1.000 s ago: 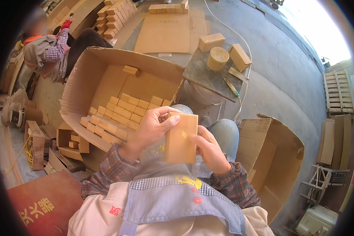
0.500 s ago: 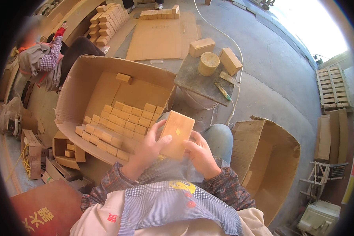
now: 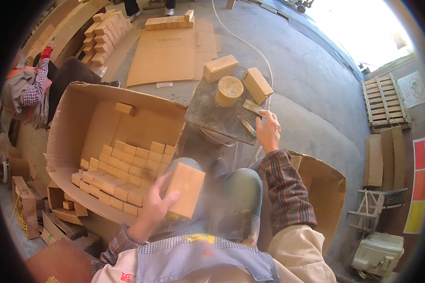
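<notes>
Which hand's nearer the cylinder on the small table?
Right. The right hand is below and right of the cylinder in view; the left hand, holding a block, is farther down and to its left.

Workshop, stacked wooden blocks, hand tool, concrete floor

The held block is honey-tan, close in shade to the rows of blocks toward the near edge of the brown carton. The dark grey surface carries a mottled yellow-tan tub, light-tan boxes along its far edge, and a tool with a green end by its near right corner. The plaid sleeve mixes dark grey and rust-brown; the apron is finely striped blue and white, with a yellow patch; the trousers are faded blue.
</notes>
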`<state>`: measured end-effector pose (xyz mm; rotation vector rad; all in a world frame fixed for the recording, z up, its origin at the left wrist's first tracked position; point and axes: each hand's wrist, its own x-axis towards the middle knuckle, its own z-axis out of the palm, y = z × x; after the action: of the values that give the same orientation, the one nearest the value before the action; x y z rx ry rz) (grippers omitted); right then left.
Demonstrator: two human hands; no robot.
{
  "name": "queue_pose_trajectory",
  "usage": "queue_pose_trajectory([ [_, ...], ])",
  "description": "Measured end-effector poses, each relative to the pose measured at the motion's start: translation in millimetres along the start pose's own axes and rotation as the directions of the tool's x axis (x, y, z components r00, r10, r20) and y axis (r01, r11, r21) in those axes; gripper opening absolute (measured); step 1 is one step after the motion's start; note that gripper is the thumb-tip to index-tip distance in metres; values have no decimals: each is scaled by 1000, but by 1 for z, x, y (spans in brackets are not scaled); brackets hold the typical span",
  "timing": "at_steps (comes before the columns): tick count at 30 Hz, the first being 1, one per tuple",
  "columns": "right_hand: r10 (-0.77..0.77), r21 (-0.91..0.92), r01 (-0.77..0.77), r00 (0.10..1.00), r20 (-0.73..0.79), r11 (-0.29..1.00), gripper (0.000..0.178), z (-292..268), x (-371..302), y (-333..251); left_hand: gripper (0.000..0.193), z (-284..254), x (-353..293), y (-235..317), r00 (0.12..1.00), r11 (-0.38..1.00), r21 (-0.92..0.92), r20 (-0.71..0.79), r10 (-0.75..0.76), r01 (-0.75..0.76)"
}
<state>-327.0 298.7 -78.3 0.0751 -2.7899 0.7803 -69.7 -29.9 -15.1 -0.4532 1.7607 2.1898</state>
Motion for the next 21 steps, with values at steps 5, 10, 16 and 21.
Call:
queue_pose_trajectory([
  [5, -198, -228, 217, 975, 105, 949, 28, 29, 46, 38, 65, 2, 3, 15, 997, 997, -25, -11, -71, 71],
  [10, -200, -285, 247, 962, 183, 926, 40, 17, 57, 35, 67, -6, 8, 10, 995, 996, 1, -51, -88, 88],
  [16, -28, 478, -224, 886, 464, 849, 32, -45, -36, -46, 69, -10, -3, 8, 995, 989, 117, -69, -77, 85],
  [21, -283, 630, -132, 810, 513, 766, 14, -67, -174, -120, 68, -12, -15, 12, 997, 983, 168, -26, -66, 70],
])
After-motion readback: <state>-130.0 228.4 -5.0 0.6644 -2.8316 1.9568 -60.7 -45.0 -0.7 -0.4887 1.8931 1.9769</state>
